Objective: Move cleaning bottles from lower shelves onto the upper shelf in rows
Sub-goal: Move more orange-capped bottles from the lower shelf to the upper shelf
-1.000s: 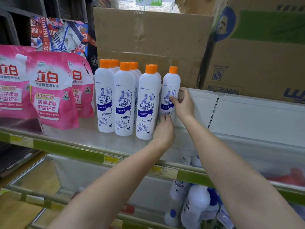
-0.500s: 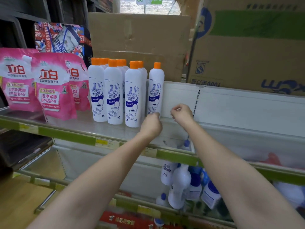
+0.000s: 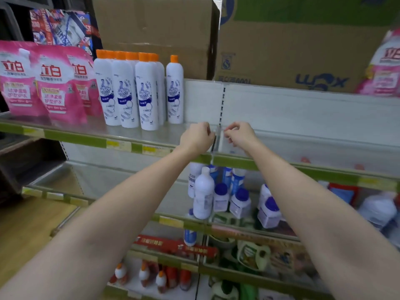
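Note:
Several white toilet-cleaner bottles with orange caps stand in rows on the upper shelf. The rightmost bottle stands alone, a little apart from the rest. My left hand and my right hand hover side by side over the shelf's front edge, right of the bottles. Both have curled fingers and hold nothing. On the shelf below, white bottles with blue caps stand and lean in a loose group.
Pink detergent pouches fill the upper shelf's left end. Large cardboard boxes stand behind and above the shelf. Small orange-capped bottles and green items sit on the lowest shelves. A wooden floor shows at lower left.
My right hand has let go of the rightmost bottle. Both hands have drawn back to the shelf's front edge, right of the rows, and the view has tilted down.

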`<state>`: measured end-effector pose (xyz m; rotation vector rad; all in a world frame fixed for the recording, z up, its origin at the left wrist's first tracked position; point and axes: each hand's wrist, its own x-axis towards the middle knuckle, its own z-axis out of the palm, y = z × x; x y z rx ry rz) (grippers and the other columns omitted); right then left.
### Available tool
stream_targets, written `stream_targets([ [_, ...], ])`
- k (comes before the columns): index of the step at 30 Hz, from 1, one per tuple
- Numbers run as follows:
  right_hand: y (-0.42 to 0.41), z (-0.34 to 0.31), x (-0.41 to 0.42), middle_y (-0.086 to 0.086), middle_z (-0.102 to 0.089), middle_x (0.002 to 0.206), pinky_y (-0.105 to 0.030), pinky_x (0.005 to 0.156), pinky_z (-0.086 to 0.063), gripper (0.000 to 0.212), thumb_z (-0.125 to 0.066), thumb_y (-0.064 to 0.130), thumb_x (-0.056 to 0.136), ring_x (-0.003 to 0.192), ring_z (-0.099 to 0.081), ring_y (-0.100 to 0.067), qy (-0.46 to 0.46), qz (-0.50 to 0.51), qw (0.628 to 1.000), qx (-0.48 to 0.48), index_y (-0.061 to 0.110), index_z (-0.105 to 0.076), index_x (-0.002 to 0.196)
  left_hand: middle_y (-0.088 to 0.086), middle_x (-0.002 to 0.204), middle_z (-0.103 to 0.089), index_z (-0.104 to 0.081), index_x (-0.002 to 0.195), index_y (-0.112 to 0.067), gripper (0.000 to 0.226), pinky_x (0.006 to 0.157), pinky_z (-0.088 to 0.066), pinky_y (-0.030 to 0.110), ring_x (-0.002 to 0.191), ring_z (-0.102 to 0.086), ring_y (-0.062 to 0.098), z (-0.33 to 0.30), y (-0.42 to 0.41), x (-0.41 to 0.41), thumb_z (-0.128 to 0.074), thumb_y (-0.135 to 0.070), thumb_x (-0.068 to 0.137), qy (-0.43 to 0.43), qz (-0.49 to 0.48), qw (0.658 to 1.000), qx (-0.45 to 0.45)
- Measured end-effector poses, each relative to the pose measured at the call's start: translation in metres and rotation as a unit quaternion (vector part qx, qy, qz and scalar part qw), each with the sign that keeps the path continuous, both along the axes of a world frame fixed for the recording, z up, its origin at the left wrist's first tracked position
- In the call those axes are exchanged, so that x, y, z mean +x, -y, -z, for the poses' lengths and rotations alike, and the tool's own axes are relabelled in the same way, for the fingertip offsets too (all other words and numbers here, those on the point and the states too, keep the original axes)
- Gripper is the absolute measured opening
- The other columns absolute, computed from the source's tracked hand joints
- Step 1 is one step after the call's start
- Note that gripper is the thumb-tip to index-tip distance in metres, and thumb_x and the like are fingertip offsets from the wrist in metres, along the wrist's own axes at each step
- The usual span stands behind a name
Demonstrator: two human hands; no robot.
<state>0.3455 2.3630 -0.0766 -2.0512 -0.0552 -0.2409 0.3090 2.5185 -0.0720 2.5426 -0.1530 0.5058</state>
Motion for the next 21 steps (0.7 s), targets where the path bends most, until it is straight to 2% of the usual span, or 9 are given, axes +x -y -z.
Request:
stream_targets([
  [2, 0.025, -0.004, -0.016, -0.011, -0.065, 0.074, -0.026, 0.049, -0.043, 0.019, -0.061, 0.000, 0.088, 0.056, -0.056, -0.016, -0.008, 0.004, 0.999, 0.037, 0.015, -0.062, 0.076, 0.007, 0.087, -0.066, -0.061, 0.092, -0.012, 0.026, 0.064, -0.040, 0.032, 0.081, -0.061, 0.030, 0.000, 0.025, -0.015, -0.049, -0.034, 0.099, 0.011, 0.026, 1.000, -0.001],
  [5, 0.062, -0.005, -0.040, -0.011, -0.062, 0.071, -0.023, 0.045, -0.042, 0.018, -0.059, -0.006, 0.088, 0.054, -0.054, -0.015, -0.020, 0.004, 0.996, 0.086, 0.010, -0.062, 0.080, 0.010, 0.092, -0.067, -0.054, 0.084, -0.016, 0.022, 0.065, -0.039, 0.033, 0.089, -0.062, 0.033, 0.007, 0.059, -0.032, -0.050, -0.032, 0.098, 0.017, 0.056, 0.998, 0.036],
  [9, 0.103, 0.008, -0.070, -0.010, -0.060, 0.069, -0.021, 0.046, -0.044, 0.020, -0.061, -0.008, 0.090, 0.049, -0.056, -0.012, -0.062, -0.012, 0.992, 0.111, 0.009, -0.060, 0.080, 0.014, 0.100, -0.067, -0.057, 0.086, -0.015, 0.022, 0.069, -0.039, 0.033, 0.095, -0.063, 0.036, 0.031, 0.095, -0.048, -0.051, -0.033, 0.096, -0.022, 0.076, 0.991, 0.103],
  [12, 0.122, 0.027, -0.088, -0.010, -0.062, 0.071, -0.023, 0.051, -0.048, 0.016, -0.061, -0.007, 0.092, 0.054, -0.057, -0.014, -0.103, -0.031, 0.988, 0.112, 0.007, -0.060, 0.086, 0.007, 0.084, -0.059, -0.056, 0.082, -0.013, 0.021, 0.067, -0.040, 0.033, 0.084, -0.060, 0.033, 0.060, 0.107, -0.054, -0.054, -0.031, 0.093, -0.072, 0.093, 0.988, 0.101],
  [15, 0.132, 0.055, -0.098, -0.014, -0.062, 0.075, -0.024, 0.052, -0.050, 0.013, -0.062, -0.007, 0.092, 0.058, -0.058, -0.017, -0.120, -0.031, 0.988, 0.094, 0.005, -0.062, 0.088, 0.000, 0.066, -0.048, -0.044, 0.065, -0.016, 0.033, 0.062, -0.037, 0.032, 0.079, -0.057, 0.031, 0.092, 0.105, -0.054, -0.053, -0.028, 0.094, -0.116, 0.095, 0.984, 0.092],
  [18, 0.133, 0.080, -0.103, -0.014, -0.063, 0.076, -0.024, 0.052, -0.049, 0.010, -0.062, -0.008, 0.092, 0.060, -0.059, -0.018, -0.144, -0.024, 0.986, 0.084, 0.002, -0.063, 0.091, 0.002, 0.060, -0.041, -0.035, 0.062, -0.015, 0.037, 0.051, -0.028, 0.029, 0.068, -0.046, 0.028, 0.114, 0.098, -0.050, -0.051, -0.022, 0.094, -0.155, 0.094, 0.980, 0.080],
  [21, 0.131, 0.096, -0.104, -0.010, -0.066, 0.075, -0.024, 0.054, -0.051, 0.007, -0.062, -0.005, 0.093, 0.062, -0.060, -0.016, -0.159, -0.018, 0.985, 0.061, 0.000, -0.065, 0.097, 0.002, 0.061, -0.041, -0.034, 0.064, -0.016, 0.032, 0.051, -0.028, 0.029, 0.063, -0.043, 0.025, 0.126, 0.093, -0.042, -0.050, -0.020, 0.091, -0.172, 0.083, 0.980, 0.065],
])
